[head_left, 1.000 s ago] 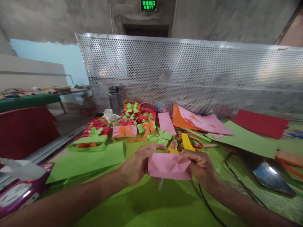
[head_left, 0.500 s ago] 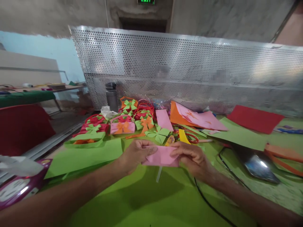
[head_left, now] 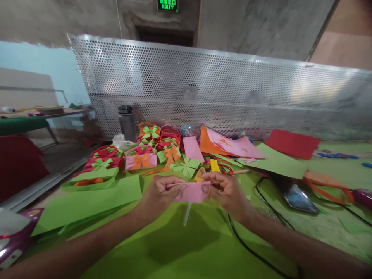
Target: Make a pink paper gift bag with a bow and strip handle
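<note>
A small folded piece of pink paper or felt point(head_left: 192, 193) is held level above the green work surface point(head_left: 186, 255). My left hand point(head_left: 161, 195) pinches its left end, thumb in front and fingers behind. On the right end, my right hand point(head_left: 231, 193) grips in the same way. A narrow rolled or folded edge runs along the top between both hands. Below the piece a thin whitish translucent stick point(head_left: 187, 215) slants downward; its upper end is hidden. Just beyond my hands are a yellow tool point(head_left: 215, 166), red-handled scissors point(head_left: 225, 169) and a green bow point(head_left: 186, 167).
Several small handbags with bows, one pink point(head_left: 141, 161), stand at the back left near a grey bottle point(head_left: 126, 123). Coloured sheets point(head_left: 292, 144) lie at the back right. A phone point(head_left: 300, 198) and black cable point(head_left: 247, 242) are on the right. A perforated metal panel point(head_left: 162, 77) stands behind.
The pink piece has turned from its broad face showing to a narrower view with its top edge folded. Both thumbs now press its front. The camera view has swung right.
</note>
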Demonstrator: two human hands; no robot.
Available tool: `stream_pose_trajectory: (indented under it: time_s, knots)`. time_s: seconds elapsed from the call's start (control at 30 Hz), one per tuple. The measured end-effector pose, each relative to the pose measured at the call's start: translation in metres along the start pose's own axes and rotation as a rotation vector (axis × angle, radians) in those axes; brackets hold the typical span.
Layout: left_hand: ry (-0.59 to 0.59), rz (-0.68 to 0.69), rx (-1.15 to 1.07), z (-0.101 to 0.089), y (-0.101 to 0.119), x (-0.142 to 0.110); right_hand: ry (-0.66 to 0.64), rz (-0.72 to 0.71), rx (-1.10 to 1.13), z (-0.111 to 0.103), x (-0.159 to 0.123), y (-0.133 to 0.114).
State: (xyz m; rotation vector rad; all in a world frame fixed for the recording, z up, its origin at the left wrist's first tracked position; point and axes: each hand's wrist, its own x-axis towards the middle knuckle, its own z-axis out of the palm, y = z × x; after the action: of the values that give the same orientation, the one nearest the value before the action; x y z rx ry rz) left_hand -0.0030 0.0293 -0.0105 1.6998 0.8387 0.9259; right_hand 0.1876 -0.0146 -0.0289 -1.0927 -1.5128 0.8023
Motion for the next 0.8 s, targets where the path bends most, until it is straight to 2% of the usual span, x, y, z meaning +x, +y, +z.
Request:
stream_pose_trajectory:
  time_s: [0.1, 0.3, 0.57, 0.67, 0.8]
  knots:
    - [-0.021, 0.021, 0.017, 0.001, -0.002, 0.000, -0.033, -0.039, -0.082, 0.000, -0.001, -0.002]
    - [-0.069, 0.034, 0.097, 0.003, -0.004, -0.001, -0.010, -0.084, -0.242, -0.001, -0.005, -0.008]
    - [-0.121, 0.257, 0.508, 0.007, 0.003, -0.005, 0.042, -0.216, -0.498, 0.004, -0.011, -0.013]
    - [-0.132, 0.378, 0.666, 0.006, 0.006, -0.004, 0.035, -0.250, -0.570, 0.007, -0.011, -0.015]
    - [-0.128, 0.456, 0.707, 0.006, 0.008, -0.003, 0.026, -0.311, -0.605, 0.010, -0.011, -0.016]
